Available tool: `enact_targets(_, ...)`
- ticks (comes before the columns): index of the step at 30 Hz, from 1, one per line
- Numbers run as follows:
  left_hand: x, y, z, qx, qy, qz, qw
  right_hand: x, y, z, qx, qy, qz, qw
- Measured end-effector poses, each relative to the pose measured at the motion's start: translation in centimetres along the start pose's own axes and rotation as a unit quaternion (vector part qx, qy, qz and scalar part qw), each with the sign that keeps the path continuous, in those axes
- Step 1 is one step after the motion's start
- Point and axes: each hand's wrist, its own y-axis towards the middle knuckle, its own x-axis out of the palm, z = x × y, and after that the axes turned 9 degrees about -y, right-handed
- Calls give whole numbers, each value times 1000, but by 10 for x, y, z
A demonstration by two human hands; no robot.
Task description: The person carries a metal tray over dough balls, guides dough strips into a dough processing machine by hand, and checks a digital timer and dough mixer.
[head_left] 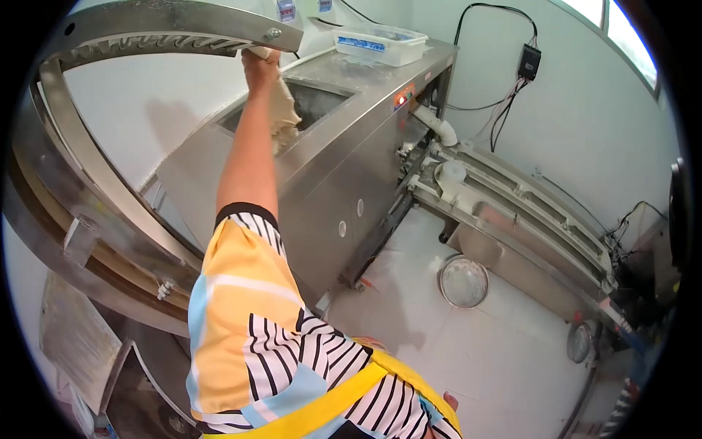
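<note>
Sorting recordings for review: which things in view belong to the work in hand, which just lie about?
In the work:
- left hand
- pale dough-like mass
- steel machine with open well

Apparently just lying about:
- white tub
- round pan on floor

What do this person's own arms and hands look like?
The left sleeve is short, orange-yellow with light blue, black-and-white stripes and a black cuff. The forearm is bare. The left hand is partly hidden; little of the right hand shows.

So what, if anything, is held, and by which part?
The left hand appears to hold a cream, ragged-edged, dough-like mass by its upper end; for the right hand, I can't tell.
</note>
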Motion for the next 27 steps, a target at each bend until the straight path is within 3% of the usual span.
enact_targets(3,-5,-7,-34,69,-10,-35,997,1,1,1,-92,-134,3,987)
enact_targets(6,-12,1,-44,40,41,-78,995,26,-2,35,-270,-333,58,902)
enact_targets(10,-8,28,-117,-19,144,-87,986,22,-24,-5,-126,-209,46,969)
enact_targets(12,6,32,-139,-44,183,-82,979,12,-27,-29,-113,-213,19,970)
enact_targets(15,21,27,-141,-75,218,-74,970,23,5,-15,-105,-164,61,979)
enact_targets(20,38,17,-144,-101,237,-76,963,21,-31,-27,-69,-95,70,991)
enact_targets(27,23,-2,-159,-122,247,-82,958,34,-31,-1,-32,-151,22,988)
